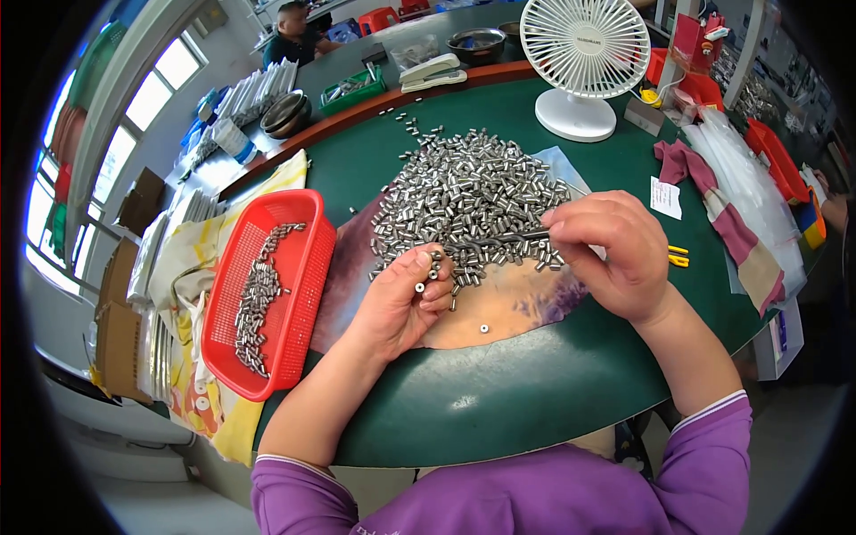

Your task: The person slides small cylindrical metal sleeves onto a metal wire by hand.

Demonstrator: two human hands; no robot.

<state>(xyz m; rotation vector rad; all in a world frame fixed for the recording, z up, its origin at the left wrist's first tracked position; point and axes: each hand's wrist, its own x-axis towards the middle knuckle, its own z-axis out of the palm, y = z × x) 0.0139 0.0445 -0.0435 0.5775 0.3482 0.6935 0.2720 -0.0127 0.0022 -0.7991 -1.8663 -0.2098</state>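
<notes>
Small metal sleeves [434, 259] with holes through their middles are gripped in my left hand [392, 303], its fingers curled around them. My right hand [617, 254] pinches a dark drill bit [508, 239] between thumb and fingers. The bit lies roughly level and points left, its twisted end close to the sleeves; whether it touches one I cannot tell. Behind both hands a big heap of metal sleeves [473, 174] is spread over a patterned mat [535, 299]. One loose sleeve [484, 329] sits on the mat's near part.
On the left, a red plastic basket [325, 245] holds more sleeves. A white fan [580, 116] stands at the back right. Plastic bags [736, 178] and a maroon cloth [713, 196] lie on the right, near yellow-handled tool ends [679, 257]. Another person [294, 36] sits far back.
</notes>
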